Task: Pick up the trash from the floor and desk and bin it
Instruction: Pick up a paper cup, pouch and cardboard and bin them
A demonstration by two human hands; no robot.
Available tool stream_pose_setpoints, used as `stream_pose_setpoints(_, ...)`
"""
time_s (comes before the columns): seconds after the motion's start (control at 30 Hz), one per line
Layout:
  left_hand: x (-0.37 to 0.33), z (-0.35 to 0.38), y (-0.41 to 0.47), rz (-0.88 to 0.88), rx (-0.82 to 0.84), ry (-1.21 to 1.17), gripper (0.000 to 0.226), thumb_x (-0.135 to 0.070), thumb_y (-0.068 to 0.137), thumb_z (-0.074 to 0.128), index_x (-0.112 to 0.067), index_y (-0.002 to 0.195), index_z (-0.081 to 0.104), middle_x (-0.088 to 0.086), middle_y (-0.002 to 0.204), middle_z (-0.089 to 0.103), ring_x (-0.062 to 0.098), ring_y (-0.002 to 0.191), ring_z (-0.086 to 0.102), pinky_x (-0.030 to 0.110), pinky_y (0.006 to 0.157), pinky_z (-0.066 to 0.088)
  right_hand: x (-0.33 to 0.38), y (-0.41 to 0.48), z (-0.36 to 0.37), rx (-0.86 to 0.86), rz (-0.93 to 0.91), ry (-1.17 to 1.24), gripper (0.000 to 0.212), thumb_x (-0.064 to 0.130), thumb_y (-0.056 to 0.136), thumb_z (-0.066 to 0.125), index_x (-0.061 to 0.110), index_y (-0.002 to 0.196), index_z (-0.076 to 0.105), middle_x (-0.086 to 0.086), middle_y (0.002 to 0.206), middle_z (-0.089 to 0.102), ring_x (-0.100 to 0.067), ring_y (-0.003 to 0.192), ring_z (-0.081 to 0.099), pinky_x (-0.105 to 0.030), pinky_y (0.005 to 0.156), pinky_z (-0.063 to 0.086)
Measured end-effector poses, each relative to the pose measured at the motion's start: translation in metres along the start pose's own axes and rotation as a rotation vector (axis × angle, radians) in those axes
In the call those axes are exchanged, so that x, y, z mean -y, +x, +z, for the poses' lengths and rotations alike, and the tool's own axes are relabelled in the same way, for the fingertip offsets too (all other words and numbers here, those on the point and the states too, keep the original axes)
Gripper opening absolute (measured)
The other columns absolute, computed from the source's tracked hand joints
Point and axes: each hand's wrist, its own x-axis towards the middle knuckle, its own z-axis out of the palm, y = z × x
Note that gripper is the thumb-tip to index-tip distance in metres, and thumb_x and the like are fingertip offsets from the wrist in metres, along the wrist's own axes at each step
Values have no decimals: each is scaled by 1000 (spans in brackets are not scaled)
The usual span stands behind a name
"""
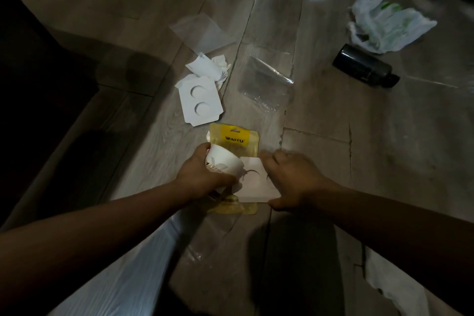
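My left hand (202, 174) grips a white paper cup (224, 160) lying on its side over a yellow packet (237, 140) on the wooden floor. My right hand (292, 179) pinches the edge of a white card (252, 183) that lies on the same packet. Further off lie a white card with two round holes (198, 100), crumpled white papers (213, 67), two clear plastic sleeves (266, 84) (202, 32), a black bottle (364, 67) on its side and a white plastic bag (384, 23).
A dark piece of furniture (33, 79) fills the left side. Another white plastic bag (395, 287) lies at the lower right. A pale board (123, 279) slants across the lower left. The scene is dim.
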Motion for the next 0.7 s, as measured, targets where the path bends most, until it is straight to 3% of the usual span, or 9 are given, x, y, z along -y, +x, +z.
stream_pose_setpoints(0.13,6,-6,-7,25,-15,-2,95,-28,62,86,-25,140,32,4,120,56,23,101,58,39,80,56,0,-5,0,60,-3,-71,105,65,51,70,26,138,25,-4,124,47,-21,106,47,-38,93,41)
stream_pose_setpoints(0.27,10,-9,-16,22,17,33,102,-31,62,86,-25,144,26,5,124,54,25,104,58,42,82,56,-6,-26,-15,61,117,108,100,66,46,70,30,131,33,5,120,50,-9,96,43,-24,79,42)
stream_pose_setpoints(0.43,7,-2,-37,62,102,27,93,-25,64,86,-29,139,31,-7,104,56,19,94,60,32,67,56,-17,-80,-25,66,288,321,113,64,50,75,32,142,18,5,129,44,-8,99,40,-24,79,44)
stream_pose_setpoints(0.5,4,6,-48,92,167,44,88,-22,63,86,-29,135,36,-7,104,57,20,95,61,36,68,58,-18,-102,-27,69,348,356,115,60,53,77,32,146,14,4,129,43,-10,102,42,-26,83,46)
stream_pose_setpoints(0.7,-14,39,-74,159,380,160,97,-30,53,89,-29,135,38,-2,106,62,19,86,67,33,54,58,-29,-165,-17,47,593,424,105,53,56,81,30,142,25,2,126,48,-14,104,48,-28,86,45)
